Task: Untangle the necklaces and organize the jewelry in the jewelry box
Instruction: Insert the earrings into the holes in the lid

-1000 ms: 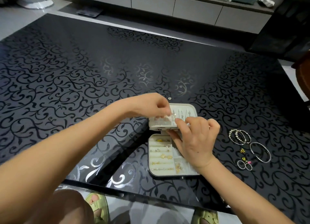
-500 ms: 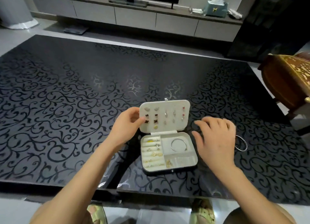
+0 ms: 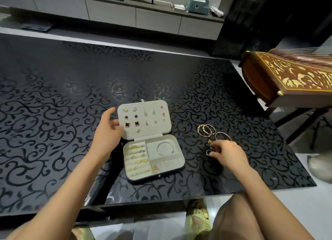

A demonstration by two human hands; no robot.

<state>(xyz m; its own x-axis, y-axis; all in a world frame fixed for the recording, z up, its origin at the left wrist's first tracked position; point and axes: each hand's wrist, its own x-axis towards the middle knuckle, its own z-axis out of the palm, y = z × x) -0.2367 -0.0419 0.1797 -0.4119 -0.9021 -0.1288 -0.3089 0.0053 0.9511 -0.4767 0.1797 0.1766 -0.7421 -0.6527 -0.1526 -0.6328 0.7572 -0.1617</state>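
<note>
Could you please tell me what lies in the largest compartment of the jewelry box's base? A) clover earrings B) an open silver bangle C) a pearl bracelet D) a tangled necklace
B: an open silver bangle lies alone in that compartment of the jewelry box.

Black scroll-patterned table [image 3: 71, 99] bears jewelry box [image 3: 179, 165], bracelets [image 3: 206, 130]

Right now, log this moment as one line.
left hand at box lid | right hand on small rings | bracelets outside box
</note>
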